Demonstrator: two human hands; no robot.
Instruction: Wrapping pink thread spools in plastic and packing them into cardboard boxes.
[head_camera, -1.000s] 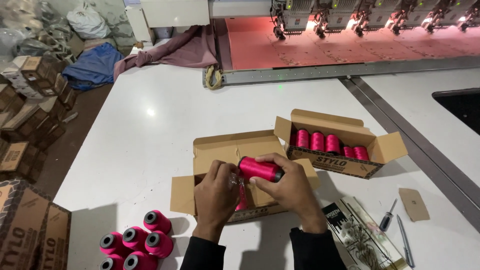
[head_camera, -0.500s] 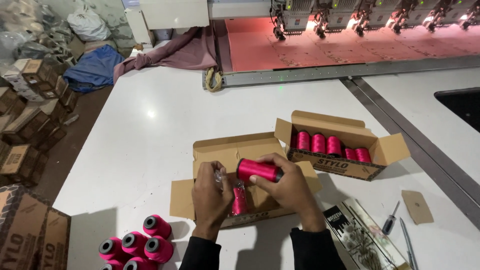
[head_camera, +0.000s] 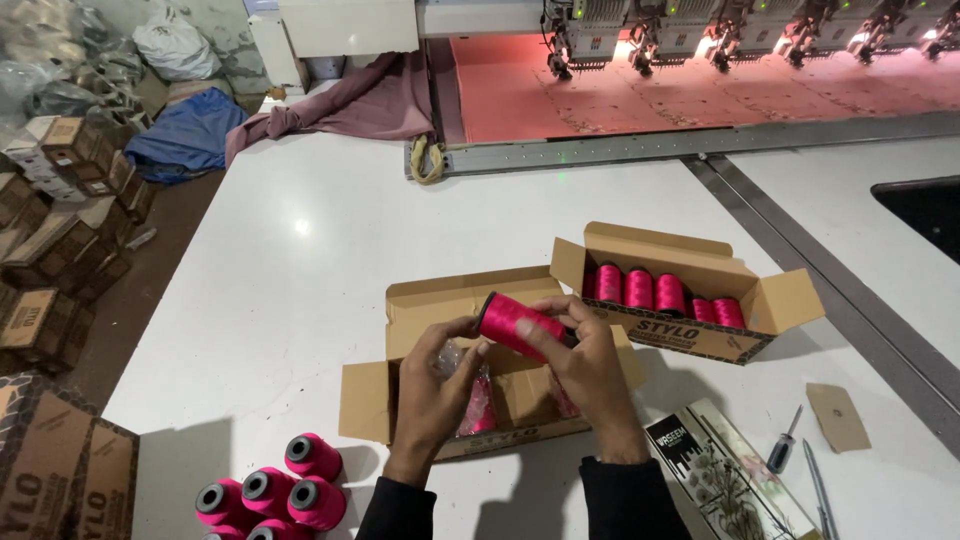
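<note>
Pink spool (head_camera: 520, 326) sideways, tilted down-right.

Pink thread spool (head_camera: 515, 322) held sideways over open cardboard box (head_camera: 440, 300).

Glossy pink thread sheens on the spool (head_camera: 520, 322) held above an open box (head_camera: 400, 390) of matt brown cardboard, where clear crinkled plastic wrap (head_camera: 455, 358) glints just left of the spool. Beyond that box, a second cardboard box (head_camera: 700, 335) holds more lustrous spools (head_camera: 655, 292). The white table (head_camera: 290, 270) beneath looks smooth and faintly shiny; past it, pink cloth (head_camera: 640, 100) lies matt under metal machine heads (head_camera: 640, 45).
</note>
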